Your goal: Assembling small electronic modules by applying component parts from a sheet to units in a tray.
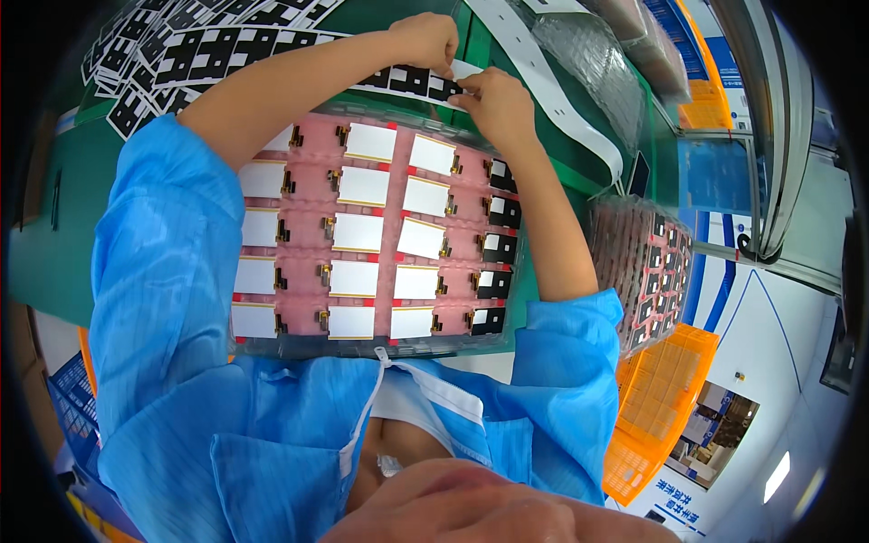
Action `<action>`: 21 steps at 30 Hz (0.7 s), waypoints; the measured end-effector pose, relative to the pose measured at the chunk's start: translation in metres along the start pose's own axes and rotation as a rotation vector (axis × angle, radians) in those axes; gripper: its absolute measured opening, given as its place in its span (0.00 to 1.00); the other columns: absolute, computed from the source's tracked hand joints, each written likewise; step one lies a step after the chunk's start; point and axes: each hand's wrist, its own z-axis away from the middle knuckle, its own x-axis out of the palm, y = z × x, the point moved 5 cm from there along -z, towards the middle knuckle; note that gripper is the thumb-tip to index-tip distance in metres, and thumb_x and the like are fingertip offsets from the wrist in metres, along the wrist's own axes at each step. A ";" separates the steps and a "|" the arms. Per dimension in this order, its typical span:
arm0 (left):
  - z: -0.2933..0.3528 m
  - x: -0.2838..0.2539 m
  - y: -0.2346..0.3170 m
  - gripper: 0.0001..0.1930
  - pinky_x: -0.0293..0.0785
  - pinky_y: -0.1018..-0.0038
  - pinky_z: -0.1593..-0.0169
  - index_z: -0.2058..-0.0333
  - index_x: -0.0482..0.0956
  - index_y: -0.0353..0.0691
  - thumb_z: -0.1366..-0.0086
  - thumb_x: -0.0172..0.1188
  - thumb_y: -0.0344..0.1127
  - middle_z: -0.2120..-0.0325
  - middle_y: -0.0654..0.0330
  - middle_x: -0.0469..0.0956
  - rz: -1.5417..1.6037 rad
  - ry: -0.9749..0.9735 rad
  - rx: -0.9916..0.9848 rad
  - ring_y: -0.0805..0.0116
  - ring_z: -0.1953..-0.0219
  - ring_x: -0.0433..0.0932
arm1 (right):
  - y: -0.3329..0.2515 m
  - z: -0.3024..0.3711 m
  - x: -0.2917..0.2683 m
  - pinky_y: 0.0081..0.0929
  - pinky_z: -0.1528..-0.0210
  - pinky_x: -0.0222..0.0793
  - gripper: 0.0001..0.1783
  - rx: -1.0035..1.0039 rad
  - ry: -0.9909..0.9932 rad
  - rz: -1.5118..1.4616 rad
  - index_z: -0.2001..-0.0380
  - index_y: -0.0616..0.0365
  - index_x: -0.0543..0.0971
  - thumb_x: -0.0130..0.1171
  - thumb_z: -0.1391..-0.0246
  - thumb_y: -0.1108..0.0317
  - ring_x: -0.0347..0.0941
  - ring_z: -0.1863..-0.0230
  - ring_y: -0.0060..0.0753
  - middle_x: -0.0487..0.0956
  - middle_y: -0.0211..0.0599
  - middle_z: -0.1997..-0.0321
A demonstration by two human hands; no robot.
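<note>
My left hand [430, 43] reaches over the far edge of the tray, thumb and fingertips pinched at the end of a white backing strip with black die-cut stickers [407, 81]. Close beside it, my right hand [498, 101] pinches at the same strip end by the last black sticker. The fingertips nearly meet; exactly what lies between them is too small to see. Below both forearms sits a pink tray [389, 240] holding rows of white rectangular panels [357, 233] with small flex cables. Panels in the rightmost column carry black stickers [500, 217], partly hidden by my right arm.
Loose sticker strips [136, 54] pile up at the far left on the green table [81, 244]. A long white strip [552, 104] and clear plastic wrap [593, 72] lie far right. Stacked trays [625, 262] stand at right, above an orange crate [656, 407].
</note>
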 end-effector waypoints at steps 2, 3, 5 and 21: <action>-0.001 0.001 0.000 0.10 0.75 0.69 0.69 0.77 0.84 0.40 0.54 0.76 0.37 0.79 0.61 0.81 -0.004 -0.007 0.004 0.66 0.74 0.81 | 0.001 0.001 -0.001 0.36 0.61 0.74 0.16 0.041 0.003 -0.026 0.64 0.51 0.86 0.72 0.57 0.58 0.80 0.63 0.40 0.81 0.39 0.65; -0.001 0.001 -0.001 0.10 0.75 0.69 0.69 0.78 0.84 0.40 0.54 0.76 0.37 0.79 0.61 0.81 -0.009 -0.014 0.011 0.66 0.74 0.81 | 0.002 0.000 0.001 0.36 0.61 0.74 0.16 0.040 0.002 -0.028 0.64 0.51 0.86 0.72 0.57 0.58 0.80 0.63 0.40 0.81 0.39 0.65; -0.003 0.001 0.004 0.11 0.74 0.69 0.70 0.78 0.83 0.40 0.55 0.76 0.37 0.80 0.61 0.81 -0.022 -0.028 0.001 0.65 0.75 0.80 | 0.008 -0.003 0.003 0.33 0.61 0.73 0.14 0.001 0.039 -0.159 0.68 0.55 0.84 0.72 0.57 0.61 0.79 0.65 0.38 0.80 0.39 0.67; 0.078 -0.053 0.035 0.11 0.76 0.65 0.65 0.63 0.85 0.37 0.41 0.66 0.37 0.70 0.51 0.83 -0.005 0.096 0.350 0.54 0.68 0.82 | -0.003 0.207 -0.106 0.19 0.57 0.68 0.16 0.134 0.367 -1.170 0.54 0.62 0.75 0.56 0.46 0.85 0.72 0.60 0.20 0.73 0.30 0.62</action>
